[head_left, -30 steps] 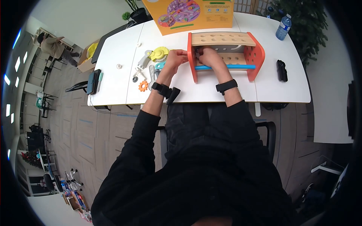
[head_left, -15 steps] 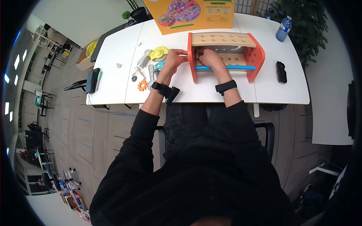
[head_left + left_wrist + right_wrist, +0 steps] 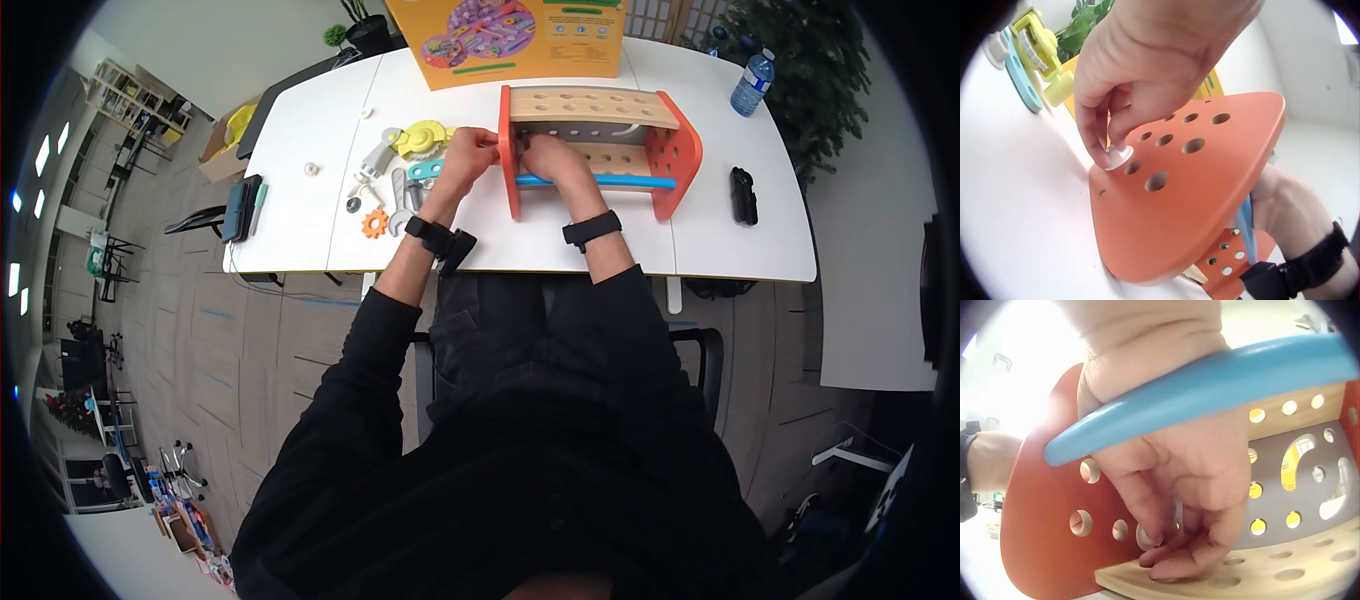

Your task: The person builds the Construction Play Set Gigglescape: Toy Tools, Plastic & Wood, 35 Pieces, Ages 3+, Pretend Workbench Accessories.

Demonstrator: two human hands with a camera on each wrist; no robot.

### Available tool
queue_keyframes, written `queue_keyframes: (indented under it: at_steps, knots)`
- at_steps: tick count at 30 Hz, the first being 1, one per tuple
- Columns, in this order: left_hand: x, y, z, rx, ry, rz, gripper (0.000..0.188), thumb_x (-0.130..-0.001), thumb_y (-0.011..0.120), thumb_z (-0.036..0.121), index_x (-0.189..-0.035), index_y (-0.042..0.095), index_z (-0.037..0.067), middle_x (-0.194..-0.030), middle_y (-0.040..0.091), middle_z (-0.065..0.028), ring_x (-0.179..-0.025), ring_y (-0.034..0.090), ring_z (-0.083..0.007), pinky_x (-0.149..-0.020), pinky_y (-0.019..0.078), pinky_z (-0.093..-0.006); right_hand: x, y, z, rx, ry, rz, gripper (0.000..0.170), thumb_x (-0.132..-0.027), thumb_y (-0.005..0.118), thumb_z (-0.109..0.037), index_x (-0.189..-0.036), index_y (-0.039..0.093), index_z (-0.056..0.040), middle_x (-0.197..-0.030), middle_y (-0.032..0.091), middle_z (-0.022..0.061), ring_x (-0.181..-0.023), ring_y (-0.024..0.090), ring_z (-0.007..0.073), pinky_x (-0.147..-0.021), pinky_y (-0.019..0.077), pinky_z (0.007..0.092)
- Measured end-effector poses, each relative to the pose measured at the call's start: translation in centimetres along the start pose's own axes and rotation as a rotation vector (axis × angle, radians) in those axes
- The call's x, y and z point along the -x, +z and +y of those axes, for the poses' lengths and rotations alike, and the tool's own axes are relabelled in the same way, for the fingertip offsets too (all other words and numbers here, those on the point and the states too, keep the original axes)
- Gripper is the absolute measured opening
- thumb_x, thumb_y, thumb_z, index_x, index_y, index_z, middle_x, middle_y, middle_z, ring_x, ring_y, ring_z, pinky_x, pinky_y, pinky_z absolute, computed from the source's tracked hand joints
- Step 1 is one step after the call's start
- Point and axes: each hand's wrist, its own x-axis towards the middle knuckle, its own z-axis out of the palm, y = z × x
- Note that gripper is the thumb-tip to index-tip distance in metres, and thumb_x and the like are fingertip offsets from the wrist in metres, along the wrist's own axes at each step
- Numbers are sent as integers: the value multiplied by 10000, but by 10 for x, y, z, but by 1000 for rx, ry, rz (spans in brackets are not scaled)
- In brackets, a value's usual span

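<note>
Left grip: left hand [image 3: 1141, 69] pinched a white, round-headed piece [image 3: 1121, 157].
White piece: lay against the red-orange perforated panel's [image 3: 1191, 181] outer face, presumably steadied there.
Right grip: right hand [image 3: 1175, 456] reached under the blue rounded bar [image 3: 1210, 394], fingers curled, likely for inner-face access; pinching could not be told.
Bench: pale-wood-topped toy workbench [image 3: 590, 95] stood upright on the white tabletop [image 3: 760, 250], within both hands' reach.

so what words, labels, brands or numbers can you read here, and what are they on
None can be read for certain.
Yellow box: printed lines and green-backed headings, too small and blurred.
Water bottle: label print too small and blurred.
Toy workbench and white piece: no lettering I can make out.
</note>
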Motion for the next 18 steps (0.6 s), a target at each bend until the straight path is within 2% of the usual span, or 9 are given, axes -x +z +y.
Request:
queue_keyframes:
  at_steps: [2, 3, 5, 8, 11, 13, 15, 17, 18]
  knots:
    - [-2, 0, -1, 43, 61, 37, 88, -821, 666, -14, -871, 685, -84, -817, 684, -113, -724, 662, -154, -663, 558, -279, 7, -5, -6, -13, 49, 14, 388, -771, 572, -132, -1145, 669, -96, -1159, 643, 192, -1098, 601, 359, -914, 488, 433]
    - [-3, -2, -2, 118, -6, 25, 84, -803, 671, -34, -873, 684, -79, -817, 685, -109, -730, 661, -150, -658, 551, -275, 14, -6, -6, -10, 50, 14, 388, -771, 572, -132, -1145, 669, -96, -1159, 643, 192, -1098, 601, 359, -914, 488, 433]
    - [-4, -3, 0, 199, -69, 20, 92, -785, 676, -55, -875, 683, -73, -816, 686, -105, -735, 660, -147, -653, 543, -270, 28, -12, -12, -116, -45, 208, 378, -754, 587, -125, -1119, 673, -80, -1140, 642, 209, -1085, 602, 368, -906, 489, 437]
    - [-1, -2, -1, 244, 29, 34, 151, -786, 676, -64, -937, 674, -74, -843, 683, -85, -746, 661, -143, -661, 547, -270, 24, -12, -14, -31, 15, 113, 374, -745, 584, -103, -1107, 674, -76, -1131, 639, 219, -1066, 607, 367, -892, 491, 435]
    - [0, -6, 11, -43, 69, 3, 210, -799, 687, -48, -1003, 652, -82, -868, 675, -88, -768, 664, -150, -681, 569, -278, 30, -15, -11, 42, -102, 49, 323, -811, 580, -136, -1101, 647, -12, -1109, 638, 254, -1049, 610, 395, -886, 489, 460]
    - [4, -11, 26, -1, 175, 114, 215, -856, 694, 60, -1018, 658, -77, -883, 671, -112, -763, 666, -169, -688, 581, -295, 42, -19, 7, -55, -296, 143, 331, -821, 562, -108, -1118, 635, 18, -995, 686, 213, -940, 664, 351, -848, 510, 420]
    - [19, -14, 54, 86, 108, 113, 291, -889, 676, 170, -1066, 656, -61, -929, 672, -117, -793, 666, -176, -705, 576, -294, 88, -56, 21, -543, -428, 112, 346, -854, 568, -134, -1153, 621, 33, -905, 700, 144, -853, 673, 264, -792, 520, 363]
    - [36, -18, 79, 168, 43, 108, 376, -923, 658, 279, -1114, 654, -45, -974, 673, -121, -822, 666, -183, -722, 571, -293, 127, -127, 21, -741, -250, -32, 359, -897, 570, -196, -1185, 625, 11, -903, 689, 91, -864, 649, 198, -771, 505, 305]
    - [43, -20, 88, 55, 23, 26, 458, -924, 639, 347, -1117, 648, -69, -978, 673, -150, -814, 673, -194, -685, 580, -298, 128, -146, 35, -713, -172, 205, 378, -914, 568, -258, -1190, 633, -7, -920, 691, 90, -888, 649, 207, -793, 502, 313]
